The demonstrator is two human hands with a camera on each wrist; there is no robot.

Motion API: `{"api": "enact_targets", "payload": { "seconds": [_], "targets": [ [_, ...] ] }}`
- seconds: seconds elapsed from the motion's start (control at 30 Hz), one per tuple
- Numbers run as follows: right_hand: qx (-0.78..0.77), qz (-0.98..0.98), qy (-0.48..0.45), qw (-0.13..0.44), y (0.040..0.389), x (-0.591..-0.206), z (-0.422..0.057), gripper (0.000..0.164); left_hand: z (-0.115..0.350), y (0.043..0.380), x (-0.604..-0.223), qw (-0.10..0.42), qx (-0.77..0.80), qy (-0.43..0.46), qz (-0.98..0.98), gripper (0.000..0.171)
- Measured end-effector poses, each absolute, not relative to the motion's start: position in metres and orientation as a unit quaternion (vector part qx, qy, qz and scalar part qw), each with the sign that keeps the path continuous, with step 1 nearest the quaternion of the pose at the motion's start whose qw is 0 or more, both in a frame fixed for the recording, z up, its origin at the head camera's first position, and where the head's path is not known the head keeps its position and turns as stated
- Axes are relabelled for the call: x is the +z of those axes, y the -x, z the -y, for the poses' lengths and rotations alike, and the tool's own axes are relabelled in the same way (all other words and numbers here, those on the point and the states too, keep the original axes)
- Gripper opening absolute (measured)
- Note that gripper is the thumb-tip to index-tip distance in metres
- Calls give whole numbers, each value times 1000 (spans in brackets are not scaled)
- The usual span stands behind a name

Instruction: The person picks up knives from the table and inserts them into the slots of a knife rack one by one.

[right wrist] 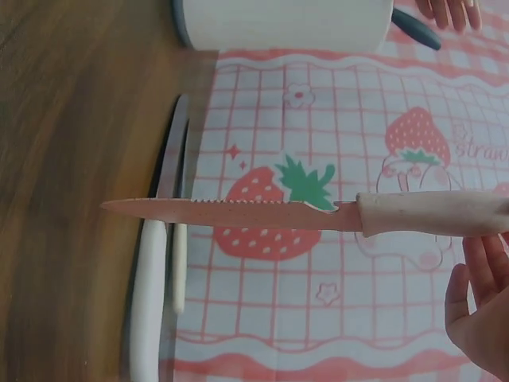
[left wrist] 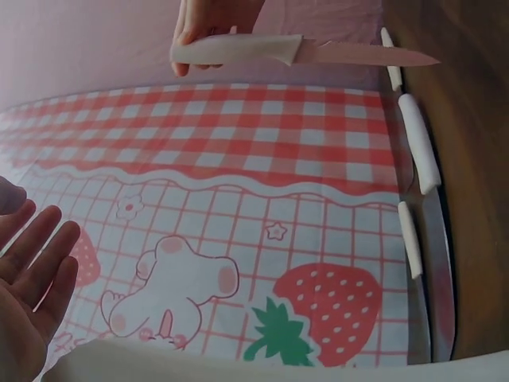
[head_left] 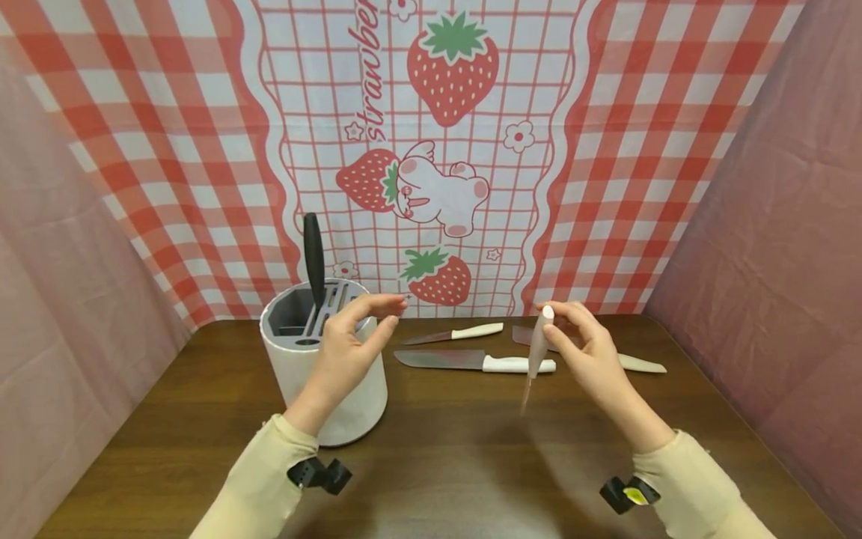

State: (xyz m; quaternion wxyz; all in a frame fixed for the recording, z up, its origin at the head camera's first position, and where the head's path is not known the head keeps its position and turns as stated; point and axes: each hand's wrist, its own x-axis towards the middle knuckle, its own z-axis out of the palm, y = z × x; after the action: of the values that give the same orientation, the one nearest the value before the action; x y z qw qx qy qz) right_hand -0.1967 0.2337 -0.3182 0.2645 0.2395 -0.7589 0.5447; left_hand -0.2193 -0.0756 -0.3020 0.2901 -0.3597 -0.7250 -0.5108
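Note:
My right hand (head_left: 592,355) pinches the white handle of a serrated knife (head_left: 539,346) between thumb and fingers. The knife hangs tip down above the table, and in the right wrist view its pinkish toothed blade (right wrist: 231,213) shows at full length. My left hand (head_left: 350,355) holds nothing, its fingers loosely bent in front of the white round knife block (head_left: 357,408). A black handle (head_left: 313,258) sticks up from the block's grey slotted top, partly covered by that hand. In the left wrist view the left fingers (left wrist: 44,263) are spread and relaxed.
On the wooden table (head_left: 431,464) lie a broad knife (head_left: 444,360) with a white handle and, behind it, a small knife (head_left: 478,331). Another pale-handled blade (head_left: 640,364) lies partly behind the right hand. A strawberry-print cloth (head_left: 444,187) hangs at the back, pink cloth at both sides.

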Motion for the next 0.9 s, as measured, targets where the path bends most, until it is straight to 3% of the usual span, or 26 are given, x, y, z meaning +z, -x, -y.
{"api": "enact_targets", "payload": {
  "seconds": [0.4, 0.7, 0.9],
  "targets": [
    [553, 742, -270, 267, 190, -311, -211, 34, 59, 216, -315, 260, -528, 367, 720, 25],
    [589, 710, -292, 251, 190, -307, -198, 28, 48, 213, -318, 245, -531, 370, 722, 23],
    [582, 709, -303, 259, 188, -303, -188, 27, 36, 209, -318, 209, -518, 372, 741, 26]
  ]
}}
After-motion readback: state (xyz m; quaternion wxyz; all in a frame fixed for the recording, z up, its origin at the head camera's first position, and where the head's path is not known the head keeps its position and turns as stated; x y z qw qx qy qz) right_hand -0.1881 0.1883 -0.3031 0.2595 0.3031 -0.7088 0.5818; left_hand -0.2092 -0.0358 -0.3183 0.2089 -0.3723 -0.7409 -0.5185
